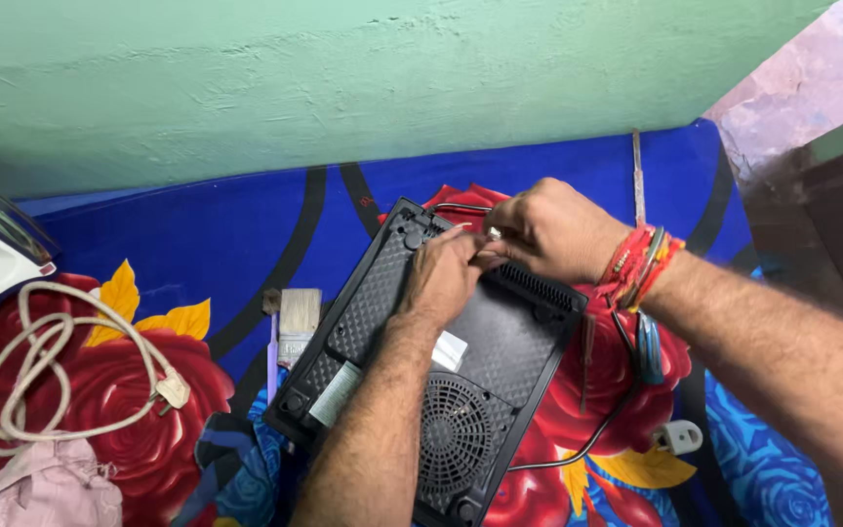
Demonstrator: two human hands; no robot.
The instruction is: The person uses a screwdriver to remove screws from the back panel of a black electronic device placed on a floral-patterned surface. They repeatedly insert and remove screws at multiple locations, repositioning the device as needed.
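Two hands meet at the top edge of a black appliance [500, 342] lying underside-up at frame centre on a blue cloth with red roses [197, 244]. I see my left hand [444, 276] resting on the vented casing, fingers curled shut near the upper corner; what they pinch I cannot tell. My right hand [550, 229], with red threads at the wrist, is closed around something small and pale at the same edge, too hidden to name. On the casing: a white rectangular label [337, 393] lower left, a smaller white sticker [451, 349] just beside my left forearm, and a round fan grille [456, 439] below. A paintbrush [298, 317] lies just left of the appliance. A coiled white cord [51, 371] occupies the left of frame; a white plug [677, 436] sits lower right.
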